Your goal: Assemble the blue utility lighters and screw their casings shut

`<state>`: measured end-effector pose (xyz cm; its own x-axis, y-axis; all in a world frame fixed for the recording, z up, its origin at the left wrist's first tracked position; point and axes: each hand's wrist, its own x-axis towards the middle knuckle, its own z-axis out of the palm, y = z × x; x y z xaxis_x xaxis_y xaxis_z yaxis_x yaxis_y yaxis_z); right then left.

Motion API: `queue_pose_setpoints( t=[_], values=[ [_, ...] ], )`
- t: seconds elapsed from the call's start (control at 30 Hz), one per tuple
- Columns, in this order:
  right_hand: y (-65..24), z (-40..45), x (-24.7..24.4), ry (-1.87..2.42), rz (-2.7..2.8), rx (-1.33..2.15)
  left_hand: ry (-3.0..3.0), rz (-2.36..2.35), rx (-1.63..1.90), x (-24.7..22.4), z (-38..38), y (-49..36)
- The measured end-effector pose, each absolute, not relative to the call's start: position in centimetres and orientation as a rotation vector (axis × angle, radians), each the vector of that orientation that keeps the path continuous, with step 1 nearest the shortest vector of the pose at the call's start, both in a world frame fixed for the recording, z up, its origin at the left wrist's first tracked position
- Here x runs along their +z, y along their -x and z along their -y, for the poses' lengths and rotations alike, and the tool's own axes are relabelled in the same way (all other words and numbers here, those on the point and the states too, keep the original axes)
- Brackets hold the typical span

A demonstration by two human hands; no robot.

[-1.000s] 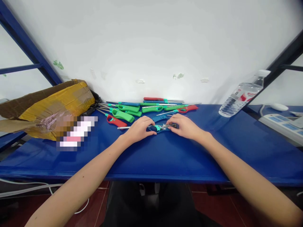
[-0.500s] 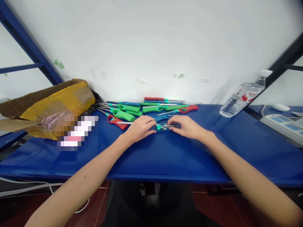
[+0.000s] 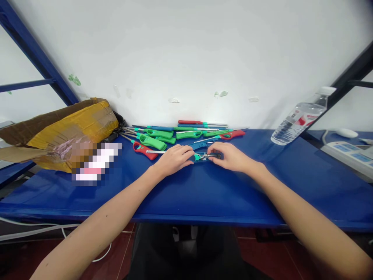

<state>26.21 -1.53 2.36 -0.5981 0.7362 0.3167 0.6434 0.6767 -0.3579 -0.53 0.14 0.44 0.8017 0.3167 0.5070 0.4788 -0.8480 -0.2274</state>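
Low over the desk, both hands are on one long-nosed lighter [image 3: 198, 157], whose metal tube points left. Its blue handle looks opened, with a teal collar and small inner parts showing between the hands. My left hand [image 3: 175, 158] is closed around the collar end, fingers bent over it. With thumb and fingers, my right hand [image 3: 230, 155] pinches the handle end near a dark inner part; the exact contact is partly hidden. Just behind lies a blue lighter piece [image 3: 202, 144]. Close to my left hand are a red lighter [image 3: 150, 153] and a green lighter [image 3: 154, 142].
Several more lighters lie along the wall, among them a red one [image 3: 236, 133]. An open taped cardboard box [image 3: 84, 128] leans at the left. A water bottle [image 3: 300, 118] stands at the right, near a white power strip [image 3: 345, 153]. The blue desk's front edge [image 3: 210, 219] is nearest me.
Both hands keep the same hold on the lighter with hardly any movement. The whole view has shifted very slightly.
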Motion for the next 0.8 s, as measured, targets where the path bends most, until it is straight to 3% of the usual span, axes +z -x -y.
queue_pose_setpoints(
  t=[0.8],
  values=[
    [-26.7,1.2,2.3,1.136,2.522,0.357,3.071,1.102,-0.743,0.8,0.3,0.1]
  ],
)
